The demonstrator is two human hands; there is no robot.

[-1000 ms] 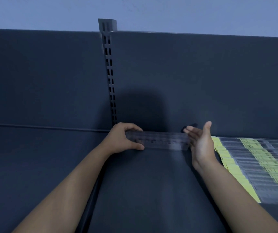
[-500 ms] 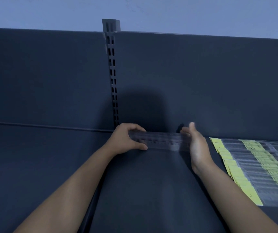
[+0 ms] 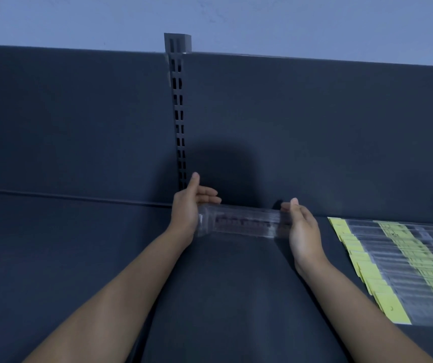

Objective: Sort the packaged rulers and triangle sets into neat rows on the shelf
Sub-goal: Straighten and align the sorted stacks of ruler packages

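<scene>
The person is squaring up a clear, transparent plastic bundle of packaged rulers, which is lying crosswise between the two hands at the rear of the dark grey metal shelf, close to where it is meeting the dark back panel. The left hand is spread, thumb pointing up and fingers straight, its palm pressing against the bundle's left end; the right hand is likewise flat, with barely bent fingers pushing on the opposite end, so neither is pinching anything. Beyond the right hand, well apart from the bundle, a long overlapping row of clear sleeves with yellow-green header cards is already lying neatly, so part of the sorting is looking done. The bundle appears to be starting a new row, which is looking barely begun. Whether any triangle sets are lying among the laid-out sleeves cannot be told.
</scene>
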